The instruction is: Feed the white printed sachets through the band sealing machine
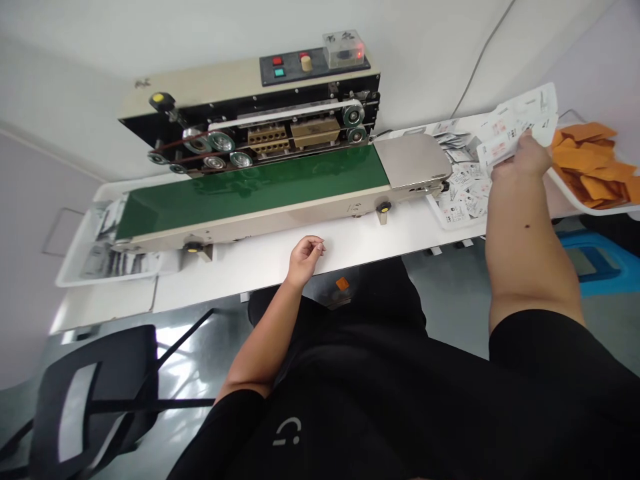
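My right hand [531, 157] grips several white printed packets [520, 123] at the far right, with the thumb on top and the other fingers mostly hidden. Below them, a white bin [467, 223] holds many small white printed packets [465, 190]. Against the front edge of the white table [265, 257] rests my left hand [305, 260], its fingers curled in and nothing visible in them. Beyond that hand runs the green conveyor belt [260, 183] of a band sealing machine [295, 130], with a metal plate [413, 160] at its right end.
Orange packets [590, 167] fill another white bin [575, 200] at the far right. On the left, a white tray [75, 270] with packets stands under the belt's end. A black chair [100, 393] is at lower left, a blue plastic stool [605, 263] at right.
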Available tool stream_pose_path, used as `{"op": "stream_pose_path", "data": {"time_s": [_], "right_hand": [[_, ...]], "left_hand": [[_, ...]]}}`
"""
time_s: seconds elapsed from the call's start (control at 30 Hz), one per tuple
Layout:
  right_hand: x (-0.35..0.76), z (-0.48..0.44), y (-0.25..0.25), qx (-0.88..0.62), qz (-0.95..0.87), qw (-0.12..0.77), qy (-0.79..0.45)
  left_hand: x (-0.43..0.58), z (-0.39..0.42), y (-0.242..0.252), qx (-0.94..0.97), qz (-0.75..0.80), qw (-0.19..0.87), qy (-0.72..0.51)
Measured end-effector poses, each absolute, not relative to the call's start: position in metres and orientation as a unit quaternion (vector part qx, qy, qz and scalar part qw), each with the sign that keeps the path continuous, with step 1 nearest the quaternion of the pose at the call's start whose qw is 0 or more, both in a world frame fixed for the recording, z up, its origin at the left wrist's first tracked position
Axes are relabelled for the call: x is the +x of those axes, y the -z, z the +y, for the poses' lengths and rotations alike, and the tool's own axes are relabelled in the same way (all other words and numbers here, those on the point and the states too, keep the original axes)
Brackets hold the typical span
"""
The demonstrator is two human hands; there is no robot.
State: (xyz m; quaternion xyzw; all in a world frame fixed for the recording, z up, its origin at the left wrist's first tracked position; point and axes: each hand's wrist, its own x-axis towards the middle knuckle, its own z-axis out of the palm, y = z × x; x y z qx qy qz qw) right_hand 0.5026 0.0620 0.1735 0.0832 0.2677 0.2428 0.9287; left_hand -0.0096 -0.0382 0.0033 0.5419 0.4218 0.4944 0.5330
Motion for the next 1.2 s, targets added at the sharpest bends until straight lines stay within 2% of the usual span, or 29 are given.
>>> {"op": "stream_pose_path", "data": {"time_s": [0.07,0.13,0.23,0.3,0.5,0.63,0.77,0.87,0.97,1.07,1.2], "right_hand": [[0.474,0.057,-0.175,-0.104,0.094,0.951,-0.277],[0.436,0.045,-0.17,-0.276,-0.088,0.917,-0.273],[0.365,0.017,-0.15,-0.437,-0.289,0.822,-0.224],[0.314,-0.002,-0.129,-0.49,-0.362,0.772,-0.185],[0.187,-0.044,-0.05,-0.554,-0.515,0.609,-0.239],[0.16,-0.057,-0.02,-0.538,-0.561,0.574,-0.258],[0.174,-0.059,-0.012,-0.513,-0.583,0.562,-0.286],[0.188,-0.059,-0.014,-0.509,-0.608,0.512,-0.33],[0.195,-0.058,-0.016,-0.499,-0.627,0.47,-0.369],[0.2,-0.057,-0.013,-0.497,-0.62,0.49,-0.358],[0.208,-0.053,-0.003,-0.48,-0.629,0.5,-0.35]], "left_hand": [[-0.009,-0.038,-0.003,0.548,0.422,0.53,-0.49],[-0.008,-0.039,-0.003,0.561,0.424,0.526,-0.479],[-0.006,-0.04,-0.004,0.58,0.421,0.524,-0.461],[-0.004,-0.041,-0.006,0.587,0.407,0.534,-0.453],[0.0,-0.041,-0.002,0.58,0.352,0.572,-0.46],[0.0,-0.039,0.004,0.538,0.38,0.526,-0.539],[0.0,-0.037,0.004,0.528,0.399,0.508,-0.551],[0.001,-0.036,0.004,0.552,0.424,0.493,-0.522],[0.002,-0.035,0.003,0.612,0.455,0.415,-0.496],[0.003,-0.036,0.001,0.665,0.452,0.333,-0.493],[0.002,-0.041,0.002,0.707,0.422,0.297,-0.483]]}}
